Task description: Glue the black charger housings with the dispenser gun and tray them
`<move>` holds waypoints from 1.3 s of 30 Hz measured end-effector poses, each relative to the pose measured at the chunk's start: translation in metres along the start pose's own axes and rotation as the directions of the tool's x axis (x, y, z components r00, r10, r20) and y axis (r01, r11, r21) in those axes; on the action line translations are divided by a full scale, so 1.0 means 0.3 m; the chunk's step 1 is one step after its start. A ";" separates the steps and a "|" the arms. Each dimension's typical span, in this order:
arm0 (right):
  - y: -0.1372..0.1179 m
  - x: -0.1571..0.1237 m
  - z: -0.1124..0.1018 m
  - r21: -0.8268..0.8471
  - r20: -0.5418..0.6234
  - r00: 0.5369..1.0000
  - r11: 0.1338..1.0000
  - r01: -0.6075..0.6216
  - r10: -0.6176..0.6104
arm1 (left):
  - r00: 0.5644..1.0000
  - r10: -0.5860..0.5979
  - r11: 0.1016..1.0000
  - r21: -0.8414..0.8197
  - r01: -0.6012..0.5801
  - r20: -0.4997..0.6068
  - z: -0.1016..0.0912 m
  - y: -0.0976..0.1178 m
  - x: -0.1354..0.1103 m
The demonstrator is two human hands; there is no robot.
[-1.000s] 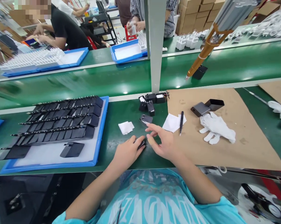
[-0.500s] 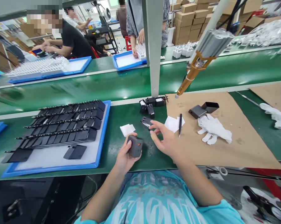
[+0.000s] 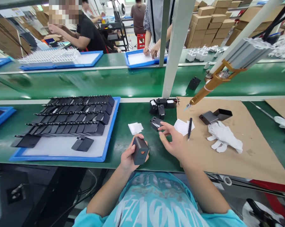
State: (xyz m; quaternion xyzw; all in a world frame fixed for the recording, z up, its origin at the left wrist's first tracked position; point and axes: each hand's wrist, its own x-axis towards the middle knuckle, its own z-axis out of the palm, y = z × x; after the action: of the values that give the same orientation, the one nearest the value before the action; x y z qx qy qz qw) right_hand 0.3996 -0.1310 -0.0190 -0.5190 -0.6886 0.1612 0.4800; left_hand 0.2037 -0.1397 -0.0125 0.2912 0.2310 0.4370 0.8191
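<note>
Head view, left hand: the left hand (image 3: 128, 157) is at the lower centre of the frame, closed around a dark block (image 3: 140, 151).
Block: it is held upright just above the near edge of the green bench (image 3: 137, 110). Its long axis is nearly vertical in the frame, and the face with a small orange mark is turned to the camera.
Right hand: the right hand (image 3: 175, 145) is just right of the block, apart from it, palm up and loosely spread. It grasps nothing.
Fingertips: the fingertips (image 3: 161, 125) are at the right edge of a small dark part (image 3: 155, 122). I cannot tell if they touch it.
Part: it lies flat on the bench, above and a little right of the block, with its long axis slanted from upper left to lower right.
Key relation: the part is nearer to the right hand. The left hand is below it, with the block in between.
Left of the hands: a white paper (image 3: 135, 128), then a blue tray (image 3: 112, 126) with rows of black pieces.
Above: a cluster (image 3: 162, 105) of dark parts, near the small part.
Right: a pen (image 3: 189, 124) and a white glove (image 3: 224, 138) lie on a cardboard sheet (image 3: 251, 148). A gold tool (image 3: 204, 91) hangs above it.
</note>
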 end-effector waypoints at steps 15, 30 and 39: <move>-0.008 -0.001 -0.007 -0.037 0.011 0.999 0.998 0.046 -0.046 | 0.648 0.757 -0.336 0.899 0.282 0.080 -0.269 0.270 -0.220; 0.005 -0.016 0.008 -0.040 0.011 0.998 0.998 -0.057 0.058 | 0.694 0.719 -0.370 0.823 0.431 -0.040 -0.486 0.409 -0.294; 0.040 -0.010 0.020 -0.037 0.019 1.000 0.999 -0.017 0.018 | 0.503 0.856 -0.274 0.723 0.634 -0.116 -0.813 0.787 -0.454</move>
State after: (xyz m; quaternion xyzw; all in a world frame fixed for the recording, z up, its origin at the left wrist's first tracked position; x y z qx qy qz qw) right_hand 0.4014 -0.1269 -0.0321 -0.5322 -0.6916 0.1577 0.4623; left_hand -0.1577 -0.0826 -0.0118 0.5767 0.7738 0.2419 -0.1008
